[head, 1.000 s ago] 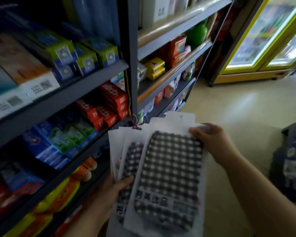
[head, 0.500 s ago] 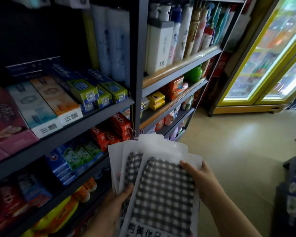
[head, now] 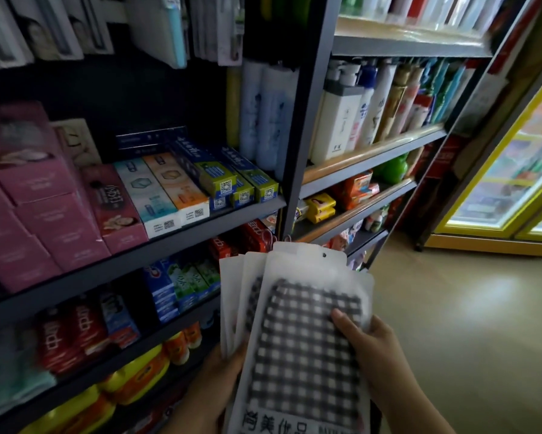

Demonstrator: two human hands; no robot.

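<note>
Left hand [head: 214, 383] grips our fan of checkered packets [head: 301, 339] at its left edge, we count three; right hand [head: 374, 349] pinches the front packet's right edge.

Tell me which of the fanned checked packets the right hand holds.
The front packet: the right hand pinches its right edge, and it alone shows its full check pattern. The rear packets peek out left of it, held by the left hand.

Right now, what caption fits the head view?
Fanned checked-pattern packets gripped by the left hand and right hand before stocked shop shelves.
</note>
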